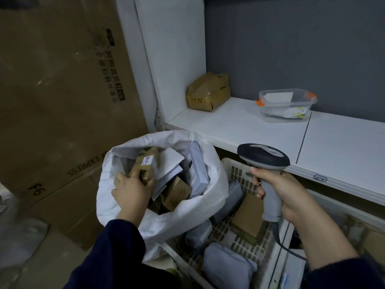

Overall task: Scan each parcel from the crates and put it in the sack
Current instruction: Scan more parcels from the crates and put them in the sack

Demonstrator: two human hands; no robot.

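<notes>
The left hand grips the near end of a brown parcel, with the fingers curled round it. The parcel is inside the mouth of the white sack. Its long axis runs up and away from the hand, label uppermost. Release probably needs only a short drop. Whether it already rests on the parcels beneath cannot be told.

The right hand, well apart, is wrapped round the scanner handle above the crate, which holds a brown box and grey bags. The scanner window faces away. The frame edge cuts off the crate.
</notes>
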